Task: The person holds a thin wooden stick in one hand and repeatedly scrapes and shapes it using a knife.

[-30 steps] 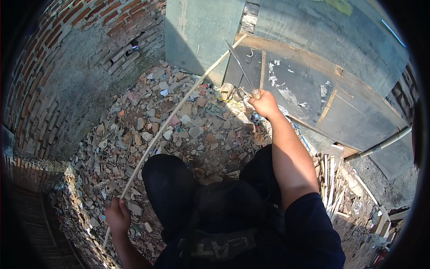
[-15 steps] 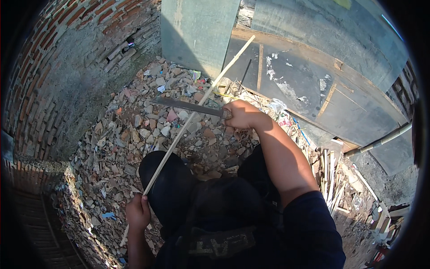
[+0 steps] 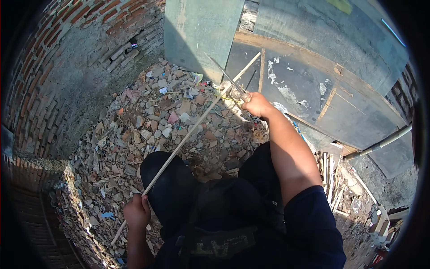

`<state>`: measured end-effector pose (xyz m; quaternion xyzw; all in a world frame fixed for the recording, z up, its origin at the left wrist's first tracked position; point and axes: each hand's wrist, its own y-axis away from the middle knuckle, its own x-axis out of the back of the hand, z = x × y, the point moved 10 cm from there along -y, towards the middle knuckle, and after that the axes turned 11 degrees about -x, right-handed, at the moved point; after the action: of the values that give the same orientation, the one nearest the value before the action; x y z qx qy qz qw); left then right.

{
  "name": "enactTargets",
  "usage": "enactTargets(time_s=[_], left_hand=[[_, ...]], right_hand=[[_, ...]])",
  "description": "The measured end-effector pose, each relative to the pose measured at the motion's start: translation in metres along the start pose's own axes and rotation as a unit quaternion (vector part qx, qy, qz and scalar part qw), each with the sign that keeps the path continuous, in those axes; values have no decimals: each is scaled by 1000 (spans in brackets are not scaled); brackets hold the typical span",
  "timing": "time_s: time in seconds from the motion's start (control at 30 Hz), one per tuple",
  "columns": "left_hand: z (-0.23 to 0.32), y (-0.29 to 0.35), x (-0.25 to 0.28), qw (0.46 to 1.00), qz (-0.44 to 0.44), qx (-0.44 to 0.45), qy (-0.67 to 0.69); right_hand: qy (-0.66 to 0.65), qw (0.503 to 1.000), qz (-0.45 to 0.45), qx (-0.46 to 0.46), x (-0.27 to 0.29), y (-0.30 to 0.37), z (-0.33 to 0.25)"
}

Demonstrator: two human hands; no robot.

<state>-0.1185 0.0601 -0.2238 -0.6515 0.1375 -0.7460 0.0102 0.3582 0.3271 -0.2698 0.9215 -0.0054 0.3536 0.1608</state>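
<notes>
A long, thin, pale bamboo strip (image 3: 190,133) slants up from the lower left, across my left knee, toward the boards at the back. Near its lower end my left hand (image 3: 137,211) is closed around it, with a short end sticking out below the fist. My right hand (image 3: 257,106) grips a machete (image 3: 220,70) by its handle. The blade points up and to the left and crosses the strip near its far end. Whether the edge touches the strip I cannot tell.
Rubble (image 3: 125,139) of broken brick and stone covers the ground. A brick wall (image 3: 71,67) rises on the left. Grey-green boards (image 3: 199,33) lean at the back. Several split strips (image 3: 330,179) are heaped by my right elbow, near a pole (image 3: 380,144).
My right hand has moved up and slightly right, turning the machete from nearly level to pointing steeply up-left. The strip's far end is lower, and its near end sticks out farther below my left hand.
</notes>
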Motion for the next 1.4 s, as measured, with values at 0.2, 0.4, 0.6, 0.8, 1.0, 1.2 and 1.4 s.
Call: enactTargets(time_s=[0.2,0.4,0.6,0.8,1.0,1.2,1.4], left_hand=[[4,3,3,1000,-23,16,-8],[0,0,-1,1000,-8,2,-22],[2,-5,4,999,-36,13,10],[-1,-3,2,998,-7,-4,64],[-1,-13,5,999,-30,-3,38],[-7,-4,4,998,-26,1,60],[3,-14,12,999,-19,-12,40]], right_hand=[[180,973,-76,122,-50,61,-71],[97,993,-49,54,-23,6,-21],[80,991,-78,68,-46,21,-30],[164,965,-69,193,-50,47,-67],[83,991,-85,53,-33,7,-16],[188,967,-116,126,-58,52,-72],[13,999,-25,-25,-16,-12,14]])
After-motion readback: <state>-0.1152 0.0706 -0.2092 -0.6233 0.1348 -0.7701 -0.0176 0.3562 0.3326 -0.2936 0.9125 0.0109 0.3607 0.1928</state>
